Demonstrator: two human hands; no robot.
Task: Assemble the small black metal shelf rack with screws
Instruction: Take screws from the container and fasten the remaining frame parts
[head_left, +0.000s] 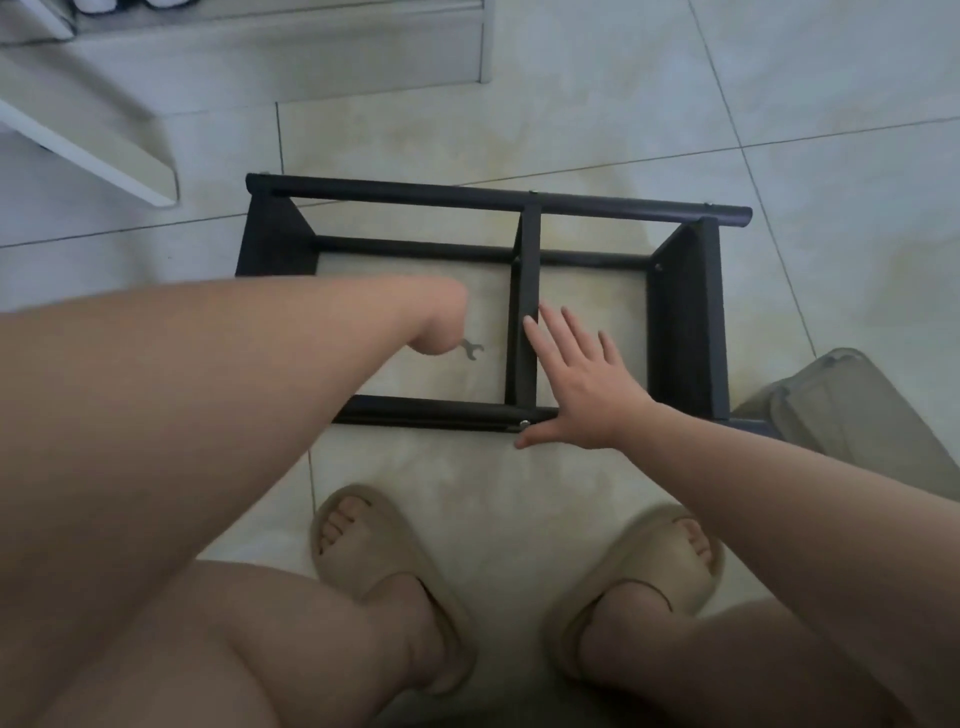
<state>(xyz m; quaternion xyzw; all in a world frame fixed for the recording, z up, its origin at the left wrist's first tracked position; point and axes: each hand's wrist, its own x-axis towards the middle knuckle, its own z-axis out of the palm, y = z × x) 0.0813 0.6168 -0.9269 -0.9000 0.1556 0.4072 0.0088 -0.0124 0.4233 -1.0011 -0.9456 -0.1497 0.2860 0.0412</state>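
the small black metal rack (685, 312) lies on the pale tiled floor (571, 104), right in front of the person's feet in beige slippers (363, 540). its frame is a rectangle of rails with a solid panel at each end, and a middle bar (530, 234) splits it into two open bays with bare floor showing through

the right hand (587, 395) lies flat, fingers straight and spread, over the right bay. its fingertips touch the middle bar, and its thumb sits against the near rail (426, 410) just beside a silver screw (524, 424) at the joint

the left hand (439, 322) is bent down at the wrist over the left bay, fingers hidden from the camera. the forked end of a small wrench (471, 351) shows just past it inside that bay; whether the hand grips it or it lies on the floor cannot be told. the hands are apart, one on each side of the middle bar

a grey translucent bin (857, 410) stands at the right, near the rack's end panel; its contents cannot be made out. a white furniture edge (104, 150) sits at the upper left
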